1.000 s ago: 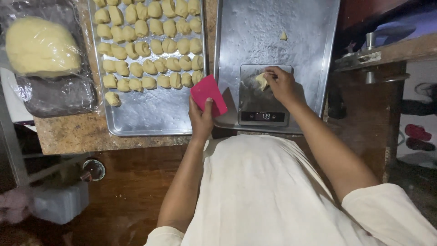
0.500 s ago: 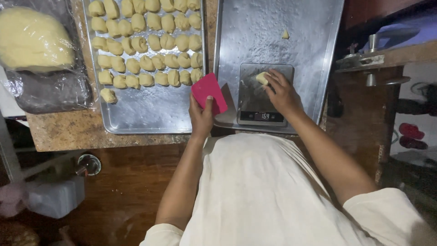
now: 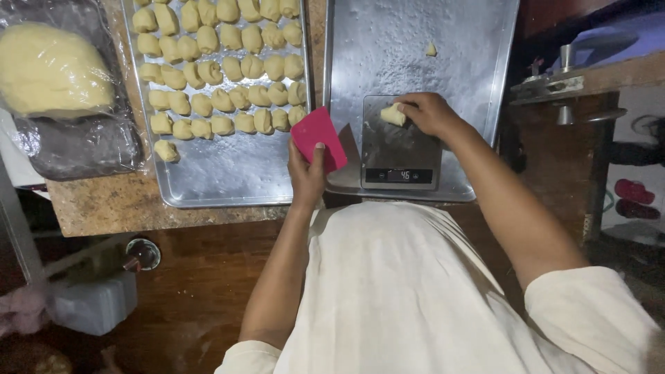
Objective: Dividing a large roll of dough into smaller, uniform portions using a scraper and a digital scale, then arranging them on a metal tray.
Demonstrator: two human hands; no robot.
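While both hands worked at the counter (image 3: 104, 204), two metal trays sat side by side on it. Left tray (image 3: 228, 173): rows of small dough pieces (image 3: 222, 69) filling its far part, near part bare, one piece lying apart at the lower left of the rows. Right tray (image 3: 415, 41): floured, one small scrap of dough (image 3: 431, 49) near its far end, and a kitchen scale (image 3: 400, 145) resting on its near end with the display lit. At the far left of the counter, a large lump of dough (image 3: 52, 69) lay wrapped in clear plastic. Right hand (image 3: 429, 114) rested on the scale platform, fingers closed around a dough piece (image 3: 392, 114) that touched the platform. Left hand (image 3: 307, 173) gripped a pink scraper (image 3: 318, 138), thumb pressed on its face, held upright just left of the scale, over the gap between the trays.
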